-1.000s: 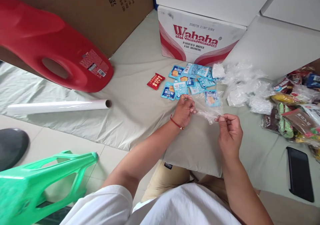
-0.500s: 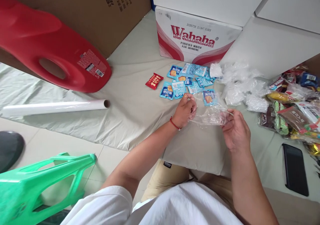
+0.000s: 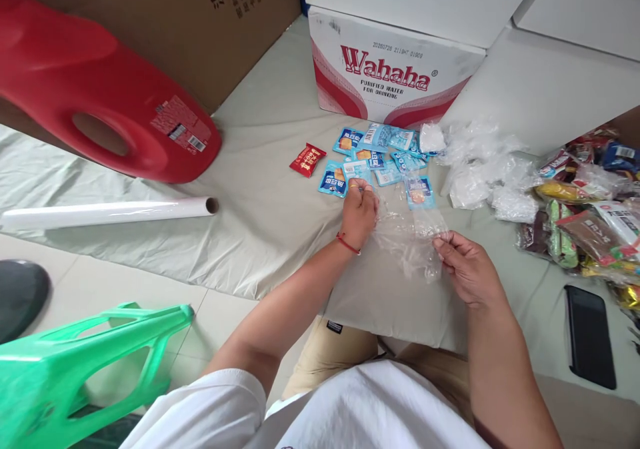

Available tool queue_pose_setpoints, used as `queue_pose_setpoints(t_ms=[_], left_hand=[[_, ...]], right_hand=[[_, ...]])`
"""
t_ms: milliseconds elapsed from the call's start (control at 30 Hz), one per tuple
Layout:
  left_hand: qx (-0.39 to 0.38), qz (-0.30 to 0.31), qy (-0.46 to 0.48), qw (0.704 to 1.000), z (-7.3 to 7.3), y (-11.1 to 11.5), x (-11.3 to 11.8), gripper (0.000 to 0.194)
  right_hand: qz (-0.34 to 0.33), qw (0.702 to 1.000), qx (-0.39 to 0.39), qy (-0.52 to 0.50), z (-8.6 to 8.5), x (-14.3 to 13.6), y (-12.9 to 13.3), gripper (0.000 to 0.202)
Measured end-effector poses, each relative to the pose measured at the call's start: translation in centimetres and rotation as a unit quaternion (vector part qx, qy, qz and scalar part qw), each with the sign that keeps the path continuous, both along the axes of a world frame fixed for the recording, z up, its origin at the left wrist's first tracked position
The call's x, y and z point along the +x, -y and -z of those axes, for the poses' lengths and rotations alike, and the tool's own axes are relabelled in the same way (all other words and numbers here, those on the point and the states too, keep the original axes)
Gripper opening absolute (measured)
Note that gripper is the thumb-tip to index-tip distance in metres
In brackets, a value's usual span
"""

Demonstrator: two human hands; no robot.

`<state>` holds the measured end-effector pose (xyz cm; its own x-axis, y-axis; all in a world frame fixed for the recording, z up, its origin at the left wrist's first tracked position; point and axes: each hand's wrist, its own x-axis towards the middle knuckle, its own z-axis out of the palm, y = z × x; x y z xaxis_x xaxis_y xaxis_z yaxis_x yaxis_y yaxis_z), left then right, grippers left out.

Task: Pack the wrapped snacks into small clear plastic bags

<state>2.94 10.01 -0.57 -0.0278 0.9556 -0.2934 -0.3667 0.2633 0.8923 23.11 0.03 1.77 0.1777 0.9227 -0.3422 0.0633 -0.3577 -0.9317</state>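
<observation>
A clear plastic bag [image 3: 413, 239] is stretched between my two hands above the cloth. My left hand [image 3: 360, 209] is closed on its left edge, close to the blue snack packets [image 3: 333, 179]. Thumb and fingers of my right hand [image 3: 465, 262] pinch the bag's right edge. Through the clear film a blue packet [image 3: 420, 192] shows just beyond the bag. A small red packet [image 3: 307, 160] lies left of the blue ones. Crumpled clear bags [image 3: 470, 186] are heaped to their right.
Colourful snack packs [image 3: 585, 236] pile up at the right, with a black phone [image 3: 591, 336] below. A Wahaha carton [image 3: 390, 69] stands behind. Left are a red jug [image 3: 135, 96], a white roll [image 3: 110, 213] and a green stool [image 3: 45, 376]. Pale cloth [image 3: 250, 216] covers the surface.
My left hand has moved slightly left and up, and my right hand slightly left and down. The clear bag is spread more and hangs lower between them.
</observation>
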Motion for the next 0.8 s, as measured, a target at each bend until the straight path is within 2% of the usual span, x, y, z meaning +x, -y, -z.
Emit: queue_pose_setpoints(t_ms=[167,267,367,467,500,567,667,800], left_hand=[[0.057,-0.02,-0.148,0.987,0.8,0.1,-0.1,0.022],[0.068,-0.006,-0.231,0.971,0.4,0.5,0.1,0.019],[0.117,-0.024,-0.338,0.934,0.1,0.9,0.3,0.014],[0.205,-0.036,-0.401,0.892,0.1,1.5,0.3,0.022],[0.236,-0.016,-0.408,0.882,0.2,1.7,0.3,0.021],[0.299,0.063,-0.403,0.863,0.4,2.0,0.2,0.017],[0.368,0.177,-0.395,0.823,0.9,2.2,0.4,0.021],[0.334,0.203,-0.514,0.764,1.1,2.2,0.6,0.024]], right_hand=[[0.008,0.996,-0.032,0.079,1.5,1.6,1.8,0.045],[0.062,0.986,0.002,0.158,2.5,1.8,3.0,0.041],[0.152,0.947,0.081,0.271,2.3,1.1,3.6,0.033],[0.164,0.908,0.164,0.348,1.7,0.0,3.3,0.028],[0.146,0.9,0.182,0.369,1.5,-0.4,3.0,0.029],[0.103,0.887,0.188,0.41,1.7,-0.8,2.1,0.034],[0.052,0.88,0.125,0.456,2.8,-1.0,0.6,0.048],[0.041,0.895,0.062,0.439,4.0,-0.6,-0.3,0.038]])
